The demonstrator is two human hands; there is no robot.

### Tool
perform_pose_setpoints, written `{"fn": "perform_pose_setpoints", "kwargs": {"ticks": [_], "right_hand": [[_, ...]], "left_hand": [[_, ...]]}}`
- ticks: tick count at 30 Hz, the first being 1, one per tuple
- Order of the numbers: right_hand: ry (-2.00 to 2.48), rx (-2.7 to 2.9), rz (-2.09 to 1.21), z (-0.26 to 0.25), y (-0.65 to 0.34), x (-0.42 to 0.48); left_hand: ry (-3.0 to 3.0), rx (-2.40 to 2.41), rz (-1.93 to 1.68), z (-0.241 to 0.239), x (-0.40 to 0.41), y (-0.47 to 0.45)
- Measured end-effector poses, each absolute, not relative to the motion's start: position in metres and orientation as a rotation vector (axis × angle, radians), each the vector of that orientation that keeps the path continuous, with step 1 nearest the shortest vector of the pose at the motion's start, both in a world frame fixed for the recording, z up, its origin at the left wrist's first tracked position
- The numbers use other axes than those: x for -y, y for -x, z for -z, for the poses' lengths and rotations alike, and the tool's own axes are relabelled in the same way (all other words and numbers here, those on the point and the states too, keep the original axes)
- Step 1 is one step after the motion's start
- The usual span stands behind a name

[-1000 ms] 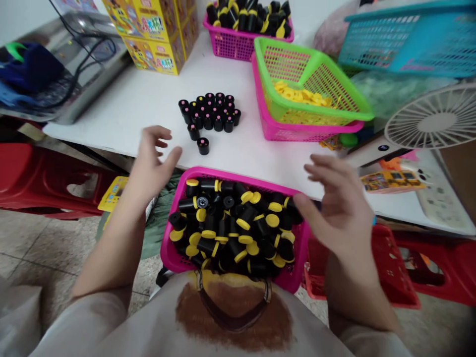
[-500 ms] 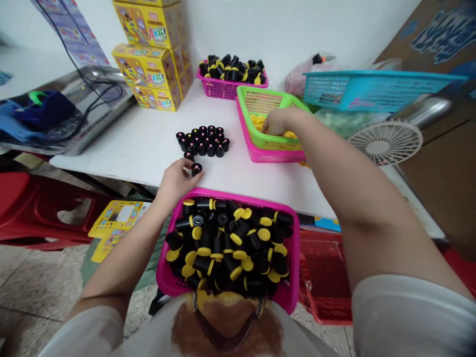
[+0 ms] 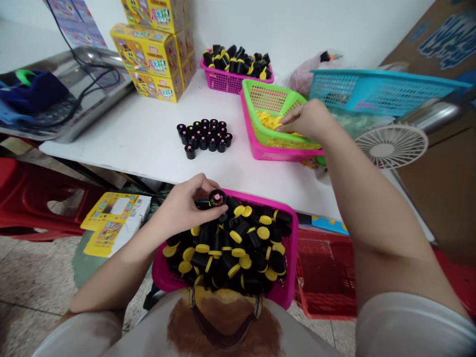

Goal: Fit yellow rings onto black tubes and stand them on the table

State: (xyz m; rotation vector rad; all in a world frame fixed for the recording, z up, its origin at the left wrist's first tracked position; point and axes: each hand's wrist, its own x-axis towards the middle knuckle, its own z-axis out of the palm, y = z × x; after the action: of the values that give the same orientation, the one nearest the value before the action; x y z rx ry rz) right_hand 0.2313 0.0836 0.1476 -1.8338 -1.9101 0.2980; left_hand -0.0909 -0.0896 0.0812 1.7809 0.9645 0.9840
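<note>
My left hand (image 3: pixel 186 206) is closed round a small black cup (image 3: pixel 217 197), tilted so its open end with a pink centre faces me. It is over the near edge of a magenta basket (image 3: pixel 293 258) full of black cylinders with yellow lids (image 3: pixel 238 253). On the table, several black cups (image 3: pixel 203 143) stand upright in a cluster, most with pink centres; one (image 3: pixel 190 152) stands nearer me. At the green basket (image 3: pixel 260 94), my right hand (image 3: pixel 310 121) has its fingers bent down at the small yellow pieces (image 3: pixel 267 120). Whatever its fingertips grip is hidden.
Behind the green basket stands another magenta basket (image 3: pixel 223 82) of black cylinders. Yellow boxes (image 3: pixel 152 59) are stacked at the back left, beside a metal tray (image 3: pixel 82 124). On the right are a blue basket (image 3: pixel 372 89) and a white fan (image 3: pixel 390 148).
My left hand has brought the black cup from the table edge towards me, over the near basket, and tilted it. My right hand has lifted slightly within the green basket.
</note>
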Motion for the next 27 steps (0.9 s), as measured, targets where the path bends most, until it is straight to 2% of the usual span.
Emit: {"fn": "perform_pose_setpoints", "kwargs": {"ticks": [9,17,23,27], "right_hand": [[1.672,1.747,-0.284,-0.134,-0.236,-0.089],[1.471,1.669,-0.064,-0.14,-0.24,-0.076],[1.437,1.621,-0.291,-0.135,-0.237,-0.073],[1.098,1.686,-0.423,-0.14,-0.201,-0.015]], "left_hand": [[-1.768,-0.808,-0.893,-0.07,0.094,0.077],[-1.75,-0.849,-0.927,-0.065,0.094,0.074],[-1.725,-0.786,-0.908,-0.061,0.095,0.072],[-1.74,-0.863,-0.99,-0.061,0.094,0.073]]}}
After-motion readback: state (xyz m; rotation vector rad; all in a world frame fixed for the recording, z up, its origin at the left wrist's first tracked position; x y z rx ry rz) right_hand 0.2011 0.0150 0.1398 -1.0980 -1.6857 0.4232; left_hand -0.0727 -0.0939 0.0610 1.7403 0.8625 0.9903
